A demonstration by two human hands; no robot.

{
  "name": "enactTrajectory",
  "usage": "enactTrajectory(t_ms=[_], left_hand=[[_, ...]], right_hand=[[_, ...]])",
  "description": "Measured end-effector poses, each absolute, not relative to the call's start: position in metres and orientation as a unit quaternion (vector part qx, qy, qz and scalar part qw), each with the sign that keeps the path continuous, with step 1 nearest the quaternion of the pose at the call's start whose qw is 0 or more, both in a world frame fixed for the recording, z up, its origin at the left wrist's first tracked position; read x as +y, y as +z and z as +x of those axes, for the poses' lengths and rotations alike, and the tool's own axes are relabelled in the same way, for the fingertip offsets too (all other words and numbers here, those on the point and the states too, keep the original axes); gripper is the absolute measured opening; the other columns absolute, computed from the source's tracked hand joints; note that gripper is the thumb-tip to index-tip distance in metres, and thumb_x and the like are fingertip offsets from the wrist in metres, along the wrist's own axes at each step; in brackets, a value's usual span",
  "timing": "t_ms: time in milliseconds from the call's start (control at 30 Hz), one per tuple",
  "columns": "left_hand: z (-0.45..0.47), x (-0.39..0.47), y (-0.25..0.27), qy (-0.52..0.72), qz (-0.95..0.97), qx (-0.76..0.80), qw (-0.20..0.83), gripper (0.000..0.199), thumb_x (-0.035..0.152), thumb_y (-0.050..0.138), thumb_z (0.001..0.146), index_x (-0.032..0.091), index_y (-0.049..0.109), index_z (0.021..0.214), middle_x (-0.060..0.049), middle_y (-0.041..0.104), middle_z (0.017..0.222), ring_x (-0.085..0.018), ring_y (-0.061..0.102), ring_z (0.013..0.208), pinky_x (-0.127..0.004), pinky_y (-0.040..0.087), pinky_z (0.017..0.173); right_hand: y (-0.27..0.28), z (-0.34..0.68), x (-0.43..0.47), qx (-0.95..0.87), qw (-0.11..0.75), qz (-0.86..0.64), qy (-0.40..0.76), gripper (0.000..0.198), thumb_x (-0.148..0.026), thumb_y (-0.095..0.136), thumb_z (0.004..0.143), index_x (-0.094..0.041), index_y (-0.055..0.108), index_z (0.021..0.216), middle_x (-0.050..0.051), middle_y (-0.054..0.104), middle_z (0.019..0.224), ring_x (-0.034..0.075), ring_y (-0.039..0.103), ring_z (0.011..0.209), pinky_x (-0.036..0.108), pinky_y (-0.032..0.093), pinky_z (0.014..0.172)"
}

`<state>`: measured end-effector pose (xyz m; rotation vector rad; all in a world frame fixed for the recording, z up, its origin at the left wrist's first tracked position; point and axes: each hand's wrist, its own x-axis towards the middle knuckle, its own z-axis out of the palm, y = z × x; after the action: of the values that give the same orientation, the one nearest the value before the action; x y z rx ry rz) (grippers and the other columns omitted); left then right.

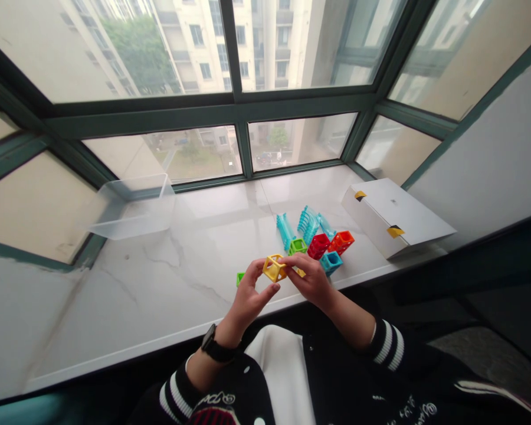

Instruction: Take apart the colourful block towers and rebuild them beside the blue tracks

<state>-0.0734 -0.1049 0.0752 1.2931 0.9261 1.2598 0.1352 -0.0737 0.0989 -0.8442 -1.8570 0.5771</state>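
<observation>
A yellow open-frame cube block [274,268] is up between my two hands, above the sill's front edge. My left hand [246,298] has its fingers at the cube's left side and its thumb just below. From the right, my right hand [313,282] pinches the cube with its fingertips. Another yellow piece [301,273] shows partly under the right hand. Just beyond lie a green block [298,246], a dark red block [318,245], an orange-red block [341,241] and a blue block [331,262]. One more green block [239,277] is mostly hidden behind my left hand.
Translucent turquoise track pieces [308,223] lie behind the blocks. At the left on the marble-patterned sill [194,236] stands a clear plastic bin [137,221]. A white box [398,212] with yellow-black tabs is at the right. Green-framed windows [212,118] rise behind.
</observation>
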Motion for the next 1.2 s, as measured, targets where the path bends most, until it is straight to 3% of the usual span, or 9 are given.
enactTrajectory(t_ms=[200,367,500,600,800,1033,1200], left_hand=[[-0.065,-0.106,0.073,0.533,0.453,0.367,0.613,0.043,0.041,0.088,0.084,0.023,0.070,0.118,-0.010,0.073,0.123,-0.028,0.070,0.114,-0.045,0.054,0.107],[-0.067,-0.106,0.072,0.534,0.436,0.383,0.615,0.040,0.045,0.084,0.087,0.023,0.071,0.117,-0.007,0.076,0.114,-0.026,0.070,0.109,-0.040,0.055,0.100],[-0.063,-0.108,0.071,0.542,0.397,0.357,0.649,0.041,0.047,0.081,0.089,0.022,0.071,0.120,-0.007,0.074,0.115,-0.026,0.070,0.110,-0.043,0.054,0.106],[-0.060,-0.108,0.071,0.531,0.347,0.312,0.707,0.046,0.054,0.073,0.093,0.020,0.071,0.123,-0.011,0.074,0.120,-0.028,0.072,0.107,-0.049,0.054,0.108],[-0.058,-0.107,0.072,0.492,0.274,0.280,0.777,0.050,0.060,0.060,0.098,0.020,0.070,0.126,-0.011,0.075,0.117,-0.029,0.072,0.107,-0.050,0.055,0.103],[-0.058,-0.107,0.076,0.466,0.161,0.240,0.836,0.035,0.051,0.060,0.102,0.021,0.073,0.115,-0.005,0.075,0.101,-0.019,0.069,0.088,-0.035,0.056,0.086],[-0.058,-0.108,0.079,0.460,0.109,0.214,0.855,0.031,0.044,0.062,0.102,0.019,0.072,0.118,-0.006,0.075,0.101,-0.019,0.070,0.095,-0.031,0.055,0.085]], right_hand=[[0.097,0.133,-0.077,-0.768,0.477,-0.352,0.243,0.019,-0.032,0.063,0.106,-0.027,0.077,0.118,0.006,0.079,0.101,0.022,0.075,0.088,0.036,0.061,0.081],[0.101,0.139,-0.073,-0.729,0.510,-0.378,0.254,0.029,-0.039,0.051,0.111,-0.025,0.075,0.120,0.007,0.077,0.097,0.023,0.074,0.090,0.040,0.062,0.086],[0.105,0.146,-0.069,-0.740,0.509,-0.353,0.262,0.032,-0.044,0.055,0.109,-0.024,0.071,0.130,0.012,0.071,0.120,0.026,0.070,0.110,0.041,0.064,0.088],[0.106,0.146,-0.069,-0.763,0.487,-0.315,0.285,0.034,-0.042,0.060,0.106,-0.025,0.067,0.136,0.013,0.068,0.133,0.028,0.066,0.125,0.042,0.064,0.093],[0.103,0.143,-0.071,-0.786,0.455,-0.278,0.312,0.048,-0.037,0.072,0.100,-0.028,0.060,0.146,0.014,0.066,0.145,0.029,0.063,0.137,0.047,0.060,0.109],[0.105,0.138,-0.073,-0.812,0.426,-0.245,0.315,0.056,-0.028,0.077,0.096,-0.030,0.060,0.149,0.013,0.064,0.148,0.028,0.063,0.138,0.047,0.054,0.118],[0.101,0.137,-0.072,-0.817,0.426,-0.239,0.305,0.060,-0.026,0.081,0.091,-0.028,0.062,0.147,0.014,0.063,0.147,0.029,0.063,0.137,0.046,0.053,0.118]])
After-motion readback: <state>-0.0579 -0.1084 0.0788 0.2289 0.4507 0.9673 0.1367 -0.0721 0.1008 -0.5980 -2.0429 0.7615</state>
